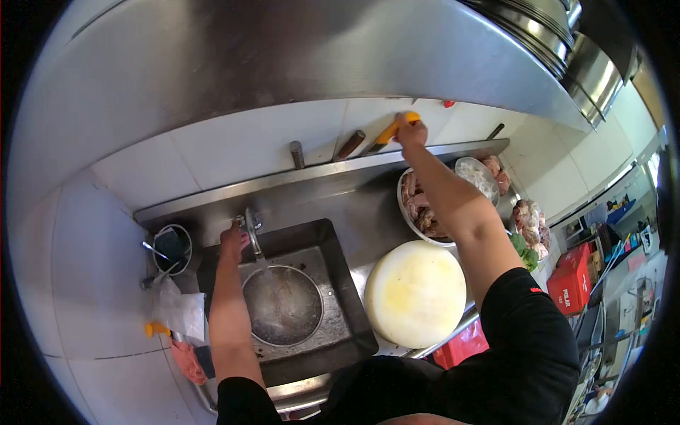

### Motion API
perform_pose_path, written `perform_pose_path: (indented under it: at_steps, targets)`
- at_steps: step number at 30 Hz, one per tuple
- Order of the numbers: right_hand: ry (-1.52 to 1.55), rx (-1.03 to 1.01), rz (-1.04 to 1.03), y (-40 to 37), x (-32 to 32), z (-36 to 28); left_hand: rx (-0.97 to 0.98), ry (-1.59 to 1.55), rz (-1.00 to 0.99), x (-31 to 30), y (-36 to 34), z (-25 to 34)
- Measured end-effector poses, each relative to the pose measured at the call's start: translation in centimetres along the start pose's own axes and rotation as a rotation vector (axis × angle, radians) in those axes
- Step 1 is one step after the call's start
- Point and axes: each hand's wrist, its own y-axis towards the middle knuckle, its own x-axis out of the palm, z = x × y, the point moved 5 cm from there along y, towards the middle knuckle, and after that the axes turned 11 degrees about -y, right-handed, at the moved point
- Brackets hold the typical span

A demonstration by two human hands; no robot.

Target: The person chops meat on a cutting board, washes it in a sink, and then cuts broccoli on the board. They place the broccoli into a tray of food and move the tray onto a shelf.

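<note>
My right hand (411, 132) is closed around the yellow handle of a knife (387, 136), whose blade goes down behind the steel ledge at the wall. Beside it, other handles stick up from the ledge, a brown one (350, 144) and a dark one (297, 154). My left hand (231, 242) is at the left side of the faucet (251, 230), its fingers closed at the tap handle and partly hidden. Water runs from the spout into a round metal bowl (283, 306) in the sink (338, 283).
A thick round cutting board (416, 295) lies right of the sink. Behind it stands a bowl of meat (419, 209), with a clear plastic bag (476, 176) alongside. A small bucket (172, 248) is at the left wall. A steel hood (283, 57) hangs overhead.
</note>
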Motion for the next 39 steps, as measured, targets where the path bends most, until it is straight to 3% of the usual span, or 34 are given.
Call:
perform_pose_path:
  at_steps: [3, 7, 10, 11, 12, 13, 15, 16, 18, 19, 21, 23, 25, 27, 29, 31, 32, 33, 34, 35, 37, 39]
  targets:
    - [0.174, 0.009, 0.112, 2.8, -4.9, -0.7, -0.017, 0.130, 0.068, 1.1, -1.9, 2.0]
    - [0.384, 0.034, 0.239, 5.2, -12.1, -1.4, -0.050, -0.139, -0.047, 1.0, 1.4, 0.6]
    - [0.413, 0.068, 0.320, 5.1, -19.4, -0.7, -0.071, -0.068, -0.153, -0.2, 3.8, 1.1]
    - [0.453, 0.073, 0.320, 3.4, -22.0, -0.6, -0.071, -0.031, -0.225, -0.3, 3.4, 1.2]
    - [0.502, 0.000, 0.255, 1.6, -24.6, -0.1, 0.229, 0.209, -0.466, -0.2, 1.7, 2.2]
    - [0.547, -0.073, 0.197, -0.5, -27.4, 0.7, 0.220, 0.232, -0.495, -0.9, 1.9, 2.1]
    - [0.597, -0.026, 0.196, -5.7, -33.1, 3.2, -0.007, 0.169, -0.469, -1.8, 3.7, 1.9]
    - [0.646, 0.011, 0.156, -9.0, -35.8, 4.6, -0.022, 0.199, -0.500, -1.0, 2.9, 2.2]
    - [0.633, 0.033, 0.096, -17.1, -40.6, 6.6, 0.171, 0.420, -0.446, 0.0, 0.8, 4.0]
    - [0.623, 0.076, 0.124, -21.6, -42.2, 7.4, 0.157, 0.454, -0.481, 1.0, 0.3, 3.7]
    - [0.612, 0.128, 0.170, -28.2, -45.6, 12.0, 0.473, 0.713, -0.313, 0.8, 0.2, 4.2]
    - [0.624, 0.201, 0.114, -34.3, -47.6, 16.0, 0.483, 0.698, -0.362, -0.5, 2.0, 1.6]
    - [0.624, 0.315, 0.170, -39.7, -48.2, 19.5, 0.912, 0.780, -0.034, -1.2, -2.2, 0.7]
    - [0.648, 0.385, 0.178, -44.4, -48.4, 21.8, 0.776, 0.690, 0.179, -3.1, -8.2, -1.6]
    - [0.741, 0.435, 0.132, -47.6, -49.6, 25.3, 0.524, 0.834, 0.336, -5.2, -15.0, -3.3]
    - [0.728, 0.566, -0.033, -49.9, -50.1, 27.5, 0.531, 0.721, 0.348, -10.4, -15.9, -6.6]
    - [0.634, 0.601, -0.134, -50.3, -50.6, 28.4, 0.549, 0.728, 0.349, -9.6, -18.3, -6.1]
    - [0.651, 0.598, -0.136, -50.3, -51.1, 29.3, 0.508, 0.915, 0.406, -9.3, -21.2, -5.9]
    - [0.530, 0.627, -0.267, -50.5, -51.1, 30.4, 0.462, 1.101, 0.466, -8.2, -24.1, -5.5]
    - [0.407, 0.652, -0.399, -50.8, -51.0, 31.8, 0.478, 1.106, 0.475, -8.0, -24.6, -5.2]
    - [0.368, 0.635, -0.522, -50.0, -50.3, 34.5, 0.794, 0.954, 0.367, -5.9, -26.1, -2.8]
    - [-0.102, 0.499, -0.812, -48.6, -47.9, 33.0, 0.877, 0.866, 0.309, -1.9, -27.6, -0.9]
